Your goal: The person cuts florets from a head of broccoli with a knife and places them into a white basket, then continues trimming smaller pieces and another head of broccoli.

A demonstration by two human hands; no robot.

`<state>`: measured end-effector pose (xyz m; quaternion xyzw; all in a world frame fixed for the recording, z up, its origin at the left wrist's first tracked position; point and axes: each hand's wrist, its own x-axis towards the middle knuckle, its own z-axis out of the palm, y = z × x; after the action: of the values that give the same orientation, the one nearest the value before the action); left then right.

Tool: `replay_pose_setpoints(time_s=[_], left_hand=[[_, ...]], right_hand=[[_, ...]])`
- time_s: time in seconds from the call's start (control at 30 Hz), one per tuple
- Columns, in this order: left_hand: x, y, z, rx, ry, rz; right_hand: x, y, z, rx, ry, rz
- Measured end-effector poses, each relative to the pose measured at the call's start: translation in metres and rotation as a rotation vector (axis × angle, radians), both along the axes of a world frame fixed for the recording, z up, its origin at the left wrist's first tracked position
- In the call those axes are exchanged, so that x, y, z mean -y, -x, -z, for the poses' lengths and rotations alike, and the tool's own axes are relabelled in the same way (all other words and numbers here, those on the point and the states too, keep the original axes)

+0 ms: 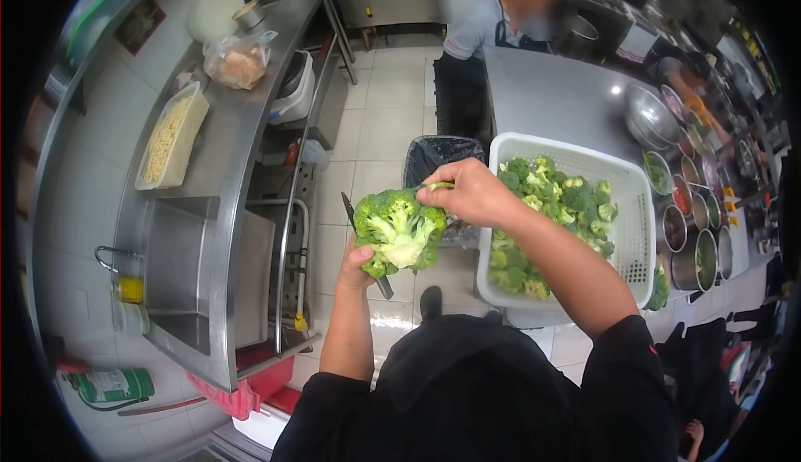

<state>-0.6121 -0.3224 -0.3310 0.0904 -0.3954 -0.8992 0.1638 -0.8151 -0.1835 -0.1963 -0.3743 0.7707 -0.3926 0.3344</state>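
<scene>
A large head of broccoli [399, 232], its pale cut stem side facing up, rests in my left hand [355, 266]. Behind it a knife [384, 287] sticks out above and below, mostly hidden by the broccoli; my left fingers are wrapped round under both. My right hand [467, 195] pinches a small green stem or leaf [440, 185] at the upper right edge of the head. Just right of my hands, a white perforated basket [632, 212] holds many cut broccoli florets [559, 199].
A black-lined bin [438, 151] stands beyond my hands. To the left are a steel sink [179, 262] and a tray of pale strips [173, 141]. A person [492, 24] stands behind the steel table [551, 95]. Bowls [653, 120] and pots line the right.
</scene>
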Motion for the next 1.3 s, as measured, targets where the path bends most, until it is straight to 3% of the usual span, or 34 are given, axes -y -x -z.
replay_pose_setpoints(time_s=[0.07, 0.17, 0.2, 0.33, 0.53, 0.63, 0.7, 0.8, 0.93, 1.03, 1.13, 1.3], left_hand=[[-0.001, 0.001, 0.0, 0.01, 0.014, -0.002], [-0.003, 0.003, 0.006, 0.054, 0.017, -0.039], [-0.004, 0.003, 0.007, 0.049, 0.013, -0.046], [-0.008, 0.006, 0.005, 0.019, 0.017, -0.066], [-0.008, 0.018, 0.0, 0.081, 0.203, -0.106], [-0.007, 0.024, -0.002, 0.104, 0.351, -0.147], [-0.007, 0.029, -0.003, 0.094, 0.401, -0.157], [-0.006, 0.032, -0.007, 0.077, 0.482, -0.19], [-0.01, 0.03, -0.022, 0.333, 0.89, -0.258], [-0.014, 0.028, -0.017, 0.392, 1.017, -0.322], [-0.018, 0.025, -0.018, 0.462, 0.873, -0.304], [-0.006, 0.015, 0.0, 0.357, 0.883, -0.259]], right_hand=[[0.001, -0.001, 0.01, -0.019, 0.067, 0.022], [-0.002, -0.017, 0.026, -0.34, 0.36, -0.049], [-0.007, -0.023, 0.019, -0.311, 0.37, -0.135], [-0.021, -0.036, 0.021, -0.272, 0.456, -0.086], [-0.023, -0.019, 0.026, -0.45, 0.226, -0.029], [-0.022, -0.011, 0.015, -0.512, -0.028, -0.163], [-0.017, -0.01, 0.029, -0.586, -0.042, -0.13], [-0.005, -0.002, 0.032, -0.555, -0.097, -0.113], [0.011, 0.007, 0.038, -0.458, -0.331, -0.268], [0.018, 0.009, 0.039, -0.407, -0.388, -0.323], [0.026, 0.008, 0.032, -0.352, -0.452, -0.357], [0.033, 0.023, 0.029, -0.149, -0.683, -0.596]])
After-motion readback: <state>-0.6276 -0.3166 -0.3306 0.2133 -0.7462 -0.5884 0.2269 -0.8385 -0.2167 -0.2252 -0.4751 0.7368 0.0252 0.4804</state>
